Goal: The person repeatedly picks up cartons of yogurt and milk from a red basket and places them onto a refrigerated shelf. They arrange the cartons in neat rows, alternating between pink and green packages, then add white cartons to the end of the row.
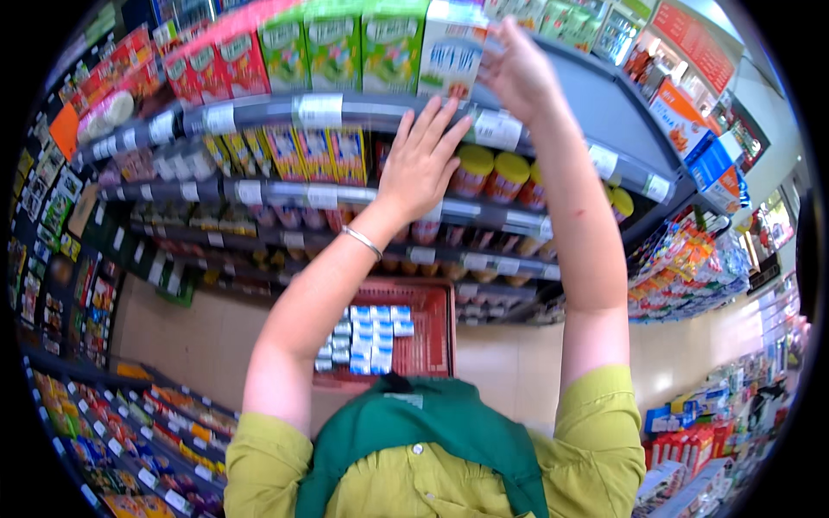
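Observation:
A white milk carton box [451, 58] stands upright at the right end of a row on the upper shelf, beside green drink cartons [388, 48]. My left hand [420, 155] is spread in front of the shelf edge, its fingertips at the foot of the white box; whether they touch it is unclear. My right hand [521, 74] is raised at the box's right side, fingers apart and slightly blurred. Its fingertips are close to the box, partly hidden behind the hand. Below my arms, a red plastic basket [443, 324] holds several small white-and-blue cartons [372, 337].
Jars with yellow lids [508, 169] stand on the shelf below, partly behind my right forearm. Price tags line the shelf edge [379, 111]. Bagged goods [686, 265] hang at the right. Another stocked rack [149, 440] is at lower left. The floor [194, 324] is tiled.

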Demonstrator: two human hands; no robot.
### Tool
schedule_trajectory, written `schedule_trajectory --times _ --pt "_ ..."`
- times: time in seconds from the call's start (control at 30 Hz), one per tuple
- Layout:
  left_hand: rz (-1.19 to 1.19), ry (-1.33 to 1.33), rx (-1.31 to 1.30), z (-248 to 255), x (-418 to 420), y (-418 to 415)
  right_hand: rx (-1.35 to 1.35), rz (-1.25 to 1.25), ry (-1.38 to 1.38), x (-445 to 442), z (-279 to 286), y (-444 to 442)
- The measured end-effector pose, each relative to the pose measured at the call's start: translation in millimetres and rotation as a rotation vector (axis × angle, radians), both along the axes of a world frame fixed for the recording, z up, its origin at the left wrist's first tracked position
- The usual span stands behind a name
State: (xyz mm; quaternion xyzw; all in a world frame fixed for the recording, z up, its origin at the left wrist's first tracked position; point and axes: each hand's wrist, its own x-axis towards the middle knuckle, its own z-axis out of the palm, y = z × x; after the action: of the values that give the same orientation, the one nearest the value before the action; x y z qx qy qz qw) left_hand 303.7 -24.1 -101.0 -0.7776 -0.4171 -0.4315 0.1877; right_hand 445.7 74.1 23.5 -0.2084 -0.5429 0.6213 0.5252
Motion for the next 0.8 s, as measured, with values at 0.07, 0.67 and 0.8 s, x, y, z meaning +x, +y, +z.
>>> schedule_trajectory --times 0.07,0.67,0.8 --pt "-0.074 -0.051 0.019 -20 3 -13 0.285 -0.077 0.085 30 -25 -5" --pt "0.003 -0.214 -1.526 -423 -44 -249 0.199 -0.009 -1.294 -8 -586 -203" --pt "0.073 -0.283 -1.639 -408 -54 -267 0.255 -0.099 -1.371 -13 -617 -195"
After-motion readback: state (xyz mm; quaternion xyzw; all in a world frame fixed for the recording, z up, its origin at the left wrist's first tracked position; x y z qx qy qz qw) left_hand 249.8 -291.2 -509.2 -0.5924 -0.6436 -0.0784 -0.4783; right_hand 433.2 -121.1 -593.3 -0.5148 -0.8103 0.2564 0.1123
